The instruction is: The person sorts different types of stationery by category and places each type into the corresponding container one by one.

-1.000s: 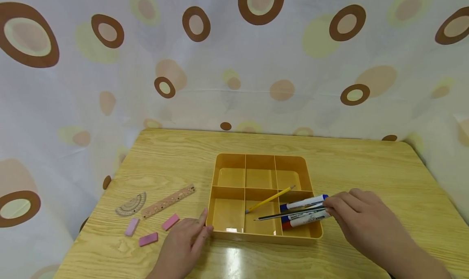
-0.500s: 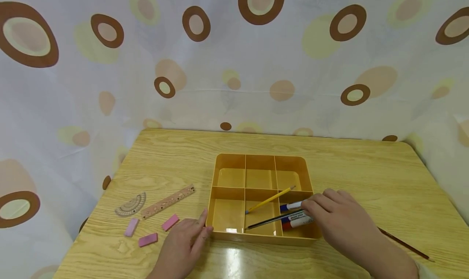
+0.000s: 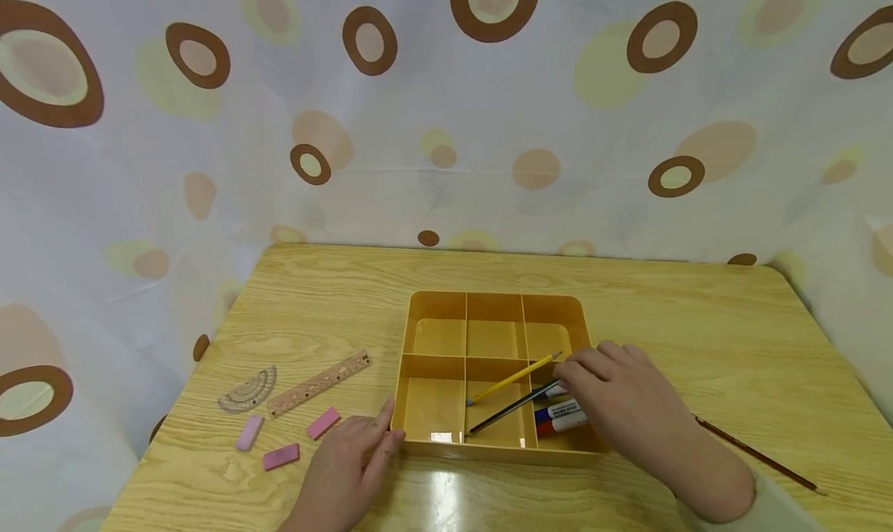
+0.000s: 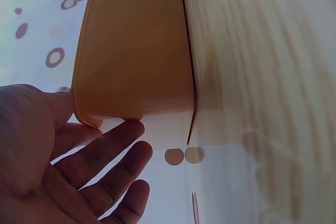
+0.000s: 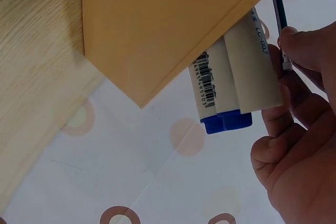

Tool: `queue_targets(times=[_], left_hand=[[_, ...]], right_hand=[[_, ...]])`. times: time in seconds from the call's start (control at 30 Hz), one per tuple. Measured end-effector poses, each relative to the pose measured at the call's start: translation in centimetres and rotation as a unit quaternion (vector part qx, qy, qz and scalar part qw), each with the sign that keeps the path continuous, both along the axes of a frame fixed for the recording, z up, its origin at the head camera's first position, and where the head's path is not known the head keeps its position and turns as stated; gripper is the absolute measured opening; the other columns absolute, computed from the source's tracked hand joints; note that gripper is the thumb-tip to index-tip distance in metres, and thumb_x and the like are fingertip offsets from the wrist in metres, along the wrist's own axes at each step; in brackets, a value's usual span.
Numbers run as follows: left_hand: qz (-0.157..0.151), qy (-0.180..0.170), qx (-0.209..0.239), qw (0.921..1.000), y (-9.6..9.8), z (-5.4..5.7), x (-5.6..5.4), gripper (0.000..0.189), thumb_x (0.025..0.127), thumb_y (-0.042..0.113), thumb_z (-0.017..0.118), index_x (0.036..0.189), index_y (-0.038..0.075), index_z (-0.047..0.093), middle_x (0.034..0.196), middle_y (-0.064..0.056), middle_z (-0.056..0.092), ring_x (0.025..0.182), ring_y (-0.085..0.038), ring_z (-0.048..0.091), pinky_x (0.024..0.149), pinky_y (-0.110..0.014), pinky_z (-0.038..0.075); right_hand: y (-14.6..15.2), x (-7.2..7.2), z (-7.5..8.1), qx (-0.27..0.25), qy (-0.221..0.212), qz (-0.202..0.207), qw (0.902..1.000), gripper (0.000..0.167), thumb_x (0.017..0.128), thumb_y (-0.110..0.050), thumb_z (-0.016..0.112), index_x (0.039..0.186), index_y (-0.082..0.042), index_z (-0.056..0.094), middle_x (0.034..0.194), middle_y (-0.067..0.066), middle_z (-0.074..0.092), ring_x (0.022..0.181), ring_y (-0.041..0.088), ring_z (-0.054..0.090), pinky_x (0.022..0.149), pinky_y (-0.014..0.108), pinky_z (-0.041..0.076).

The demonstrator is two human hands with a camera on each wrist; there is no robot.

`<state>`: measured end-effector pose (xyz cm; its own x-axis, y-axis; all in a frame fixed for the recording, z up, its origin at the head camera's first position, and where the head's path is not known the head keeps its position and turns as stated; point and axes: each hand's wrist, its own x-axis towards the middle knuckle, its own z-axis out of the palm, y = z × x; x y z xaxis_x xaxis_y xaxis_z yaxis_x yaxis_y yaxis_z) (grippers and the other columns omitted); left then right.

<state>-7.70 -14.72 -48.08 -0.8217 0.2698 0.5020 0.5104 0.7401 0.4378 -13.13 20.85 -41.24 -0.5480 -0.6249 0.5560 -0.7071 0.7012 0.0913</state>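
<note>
In the head view, a shallow orange compartment tray (image 3: 430,396) stands on the table. My right hand (image 3: 631,412) is over the tray's right side and pinches the end of a dark pencil (image 3: 505,413), also plain in the right wrist view (image 5: 280,11). That pencil slants down into the front middle compartment. Beneath the hand, several white markers (image 3: 568,419) with blue or red caps lie in the front right compartment, partly hidden. A yellow pencil (image 3: 512,378) leans across a divider. My left hand (image 3: 352,462) touches the tray's front left corner, fingers mostly extended (image 4: 100,161).
Left of the tray lie a clear protractor (image 3: 249,390), a patterned ruler (image 3: 318,385) and pink erasers (image 3: 281,456). A reddish-brown pencil (image 3: 760,454) lies on the table (image 3: 705,330) at the right. A patterned curtain (image 3: 391,183) hangs behind the table.
My right hand has moved left over the tray, bringing the dark pencil's upper end further in. The reddish-brown pencil has come into view at the right. My left hand has stayed put.
</note>
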Motion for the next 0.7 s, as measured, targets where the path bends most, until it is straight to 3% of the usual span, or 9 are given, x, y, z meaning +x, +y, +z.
queue_targets(times=[0.13,0.37,0.5,0.7], left_hand=[[0.001,0.002,0.0,1.0,0.0,0.0,0.0,0.04,0.095,0.014,0.075,0.13,-0.003,0.069,0.095,0.001,0.08,0.091,-0.01,0.072,0.081,-0.032,0.062],[0.001,-0.002,0.003,1.0,0.0,0.0,0.0,0.041,0.094,0.013,0.075,0.131,-0.003,0.068,0.097,-0.003,0.08,0.09,-0.01,0.072,0.08,-0.032,0.061],[0.002,-0.007,0.004,1.0,0.0,0.0,0.0,0.041,0.094,0.014,0.075,0.132,-0.002,0.068,0.098,-0.005,0.08,0.09,-0.01,0.071,0.08,-0.032,0.061],[0.007,-0.016,0.005,0.9998,0.0,0.1,0.1,0.042,0.094,0.013,0.076,0.132,-0.002,0.068,0.099,-0.006,0.08,0.091,-0.01,0.072,0.08,-0.033,0.061]], right_hand=[[-0.2,-0.5,-0.2,-0.008,-0.01,-0.013,0.9998,0.062,0.114,-0.044,0.022,0.102,-0.014,0.074,0.094,0.001,0.074,0.073,0.019,0.056,0.057,0.029,0.037],[-0.1,-0.7,-0.3,-0.019,-0.017,-0.047,0.9986,0.064,0.113,-0.05,0.024,0.107,-0.009,0.072,0.095,0.004,0.075,0.079,0.022,0.066,0.063,0.04,0.052],[0.6,-0.4,-0.1,-0.044,-0.017,-0.056,0.9973,0.064,0.112,-0.053,0.029,0.112,-0.006,0.072,0.094,0.007,0.075,0.084,0.028,0.071,0.069,0.048,0.057],[2.9,0.5,0.6,-0.065,-0.015,-0.079,0.9946,0.066,0.11,-0.057,0.034,0.11,-0.003,0.073,0.09,0.008,0.075,0.08,0.028,0.07,0.068,0.052,0.057]])
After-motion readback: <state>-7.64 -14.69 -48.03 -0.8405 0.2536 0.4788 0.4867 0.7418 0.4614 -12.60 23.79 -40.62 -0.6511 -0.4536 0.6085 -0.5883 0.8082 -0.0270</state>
